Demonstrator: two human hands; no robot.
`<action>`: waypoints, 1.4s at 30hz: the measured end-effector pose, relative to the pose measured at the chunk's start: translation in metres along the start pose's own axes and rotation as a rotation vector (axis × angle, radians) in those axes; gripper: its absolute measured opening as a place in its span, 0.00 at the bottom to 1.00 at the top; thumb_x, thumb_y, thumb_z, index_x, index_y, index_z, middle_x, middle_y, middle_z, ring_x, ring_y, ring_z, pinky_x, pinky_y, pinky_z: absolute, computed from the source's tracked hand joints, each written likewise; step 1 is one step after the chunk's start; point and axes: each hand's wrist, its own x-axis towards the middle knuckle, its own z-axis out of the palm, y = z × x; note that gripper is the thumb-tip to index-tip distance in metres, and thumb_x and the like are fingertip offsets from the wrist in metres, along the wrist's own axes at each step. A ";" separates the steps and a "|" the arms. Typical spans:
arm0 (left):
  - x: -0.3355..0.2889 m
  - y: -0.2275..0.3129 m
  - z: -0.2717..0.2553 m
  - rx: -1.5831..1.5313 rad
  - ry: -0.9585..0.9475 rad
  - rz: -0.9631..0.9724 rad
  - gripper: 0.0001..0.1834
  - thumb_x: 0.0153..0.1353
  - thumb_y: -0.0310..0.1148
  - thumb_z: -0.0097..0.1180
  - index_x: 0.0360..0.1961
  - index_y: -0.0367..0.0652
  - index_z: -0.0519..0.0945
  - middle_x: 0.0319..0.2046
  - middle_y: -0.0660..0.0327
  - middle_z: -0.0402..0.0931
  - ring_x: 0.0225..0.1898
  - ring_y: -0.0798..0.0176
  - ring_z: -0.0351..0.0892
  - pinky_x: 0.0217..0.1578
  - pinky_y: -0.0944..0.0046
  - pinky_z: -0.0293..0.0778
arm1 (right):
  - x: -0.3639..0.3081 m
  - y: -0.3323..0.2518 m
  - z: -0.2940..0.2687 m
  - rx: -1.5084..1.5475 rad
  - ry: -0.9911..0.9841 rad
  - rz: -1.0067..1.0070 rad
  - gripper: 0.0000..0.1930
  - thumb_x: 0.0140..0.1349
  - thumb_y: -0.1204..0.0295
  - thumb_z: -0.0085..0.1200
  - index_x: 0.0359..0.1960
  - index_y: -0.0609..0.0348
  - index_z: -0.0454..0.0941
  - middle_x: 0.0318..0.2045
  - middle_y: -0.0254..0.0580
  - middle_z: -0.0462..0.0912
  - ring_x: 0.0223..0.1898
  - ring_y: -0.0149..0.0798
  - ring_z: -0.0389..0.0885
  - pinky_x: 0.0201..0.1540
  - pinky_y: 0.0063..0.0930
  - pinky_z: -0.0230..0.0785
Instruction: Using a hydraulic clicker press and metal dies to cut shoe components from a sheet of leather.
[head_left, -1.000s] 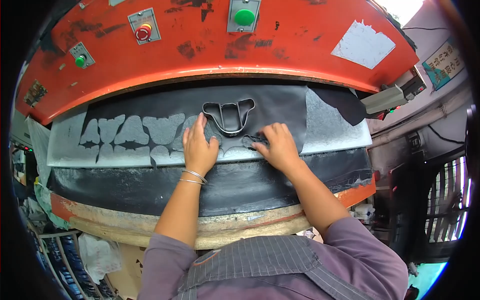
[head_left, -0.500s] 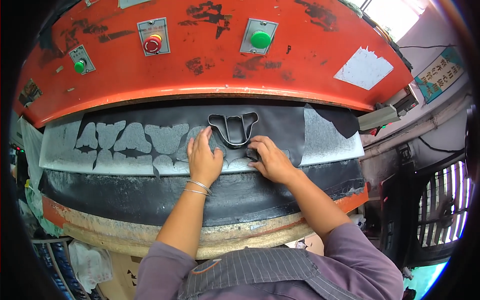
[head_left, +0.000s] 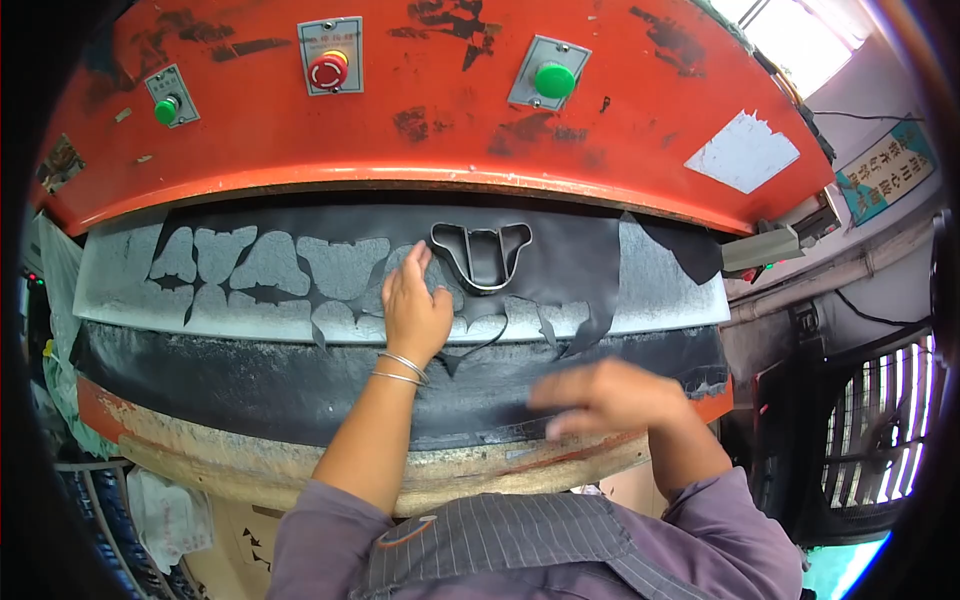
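My right hand (head_left: 612, 397) has pulled back nearer, its grip too blurred to judge, leaving my left hand (head_left: 416, 308), flat and empty, beside the metal die (head_left: 487, 289).

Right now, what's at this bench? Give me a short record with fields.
Left hand: left of the die, fingertips at or near its edge
Right hand: blurred, nearer the person than the sheet
Die: metal, lying on the sheet
Sheet: black, gaps mostly left of the die
Machine: orange-red, two green buttons, one red
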 end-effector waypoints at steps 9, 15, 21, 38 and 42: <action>0.016 -0.001 0.001 0.113 -0.011 0.005 0.33 0.51 0.30 0.49 0.61 0.37 0.62 0.59 0.55 0.71 0.62 0.54 0.66 0.63 0.52 0.50 | 0.082 0.127 -0.001 -0.189 0.564 0.289 0.34 0.53 0.58 0.64 0.61 0.49 0.67 0.61 0.56 0.69 0.67 0.50 0.61 0.67 0.43 0.51; 0.015 -0.008 -0.006 0.134 -0.069 0.032 0.31 0.54 0.30 0.51 0.61 0.40 0.62 0.57 0.57 0.75 0.60 0.55 0.67 0.62 0.54 0.51 | 0.080 0.134 0.012 -0.256 0.622 0.281 0.34 0.46 0.53 0.67 0.56 0.48 0.72 0.58 0.59 0.71 0.67 0.49 0.61 0.68 0.45 0.49; 0.015 -0.004 -0.010 0.090 -0.158 0.015 0.32 0.52 0.31 0.51 0.60 0.37 0.64 0.57 0.56 0.74 0.63 0.54 0.66 0.64 0.50 0.49 | 0.075 0.139 0.016 -0.366 0.694 0.202 0.37 0.40 0.47 0.67 0.53 0.50 0.75 0.53 0.60 0.76 0.63 0.51 0.67 0.65 0.46 0.55; 0.013 0.002 -0.013 0.159 -0.155 0.047 0.33 0.53 0.33 0.53 0.62 0.35 0.62 0.60 0.56 0.71 0.66 0.57 0.61 0.65 0.55 0.48 | 0.075 0.131 0.013 -0.465 0.671 0.183 0.38 0.42 0.44 0.64 0.55 0.50 0.72 0.56 0.59 0.73 0.63 0.53 0.66 0.61 0.48 0.59; 0.029 -0.019 -0.056 -0.391 0.084 -0.175 0.28 0.58 0.25 0.52 0.61 0.36 0.64 0.55 0.52 0.74 0.57 0.58 0.73 0.61 0.58 0.61 | 0.064 0.095 0.005 -0.321 0.752 0.357 0.45 0.44 0.50 0.68 0.64 0.52 0.64 0.62 0.54 0.66 0.66 0.56 0.59 0.63 0.50 0.55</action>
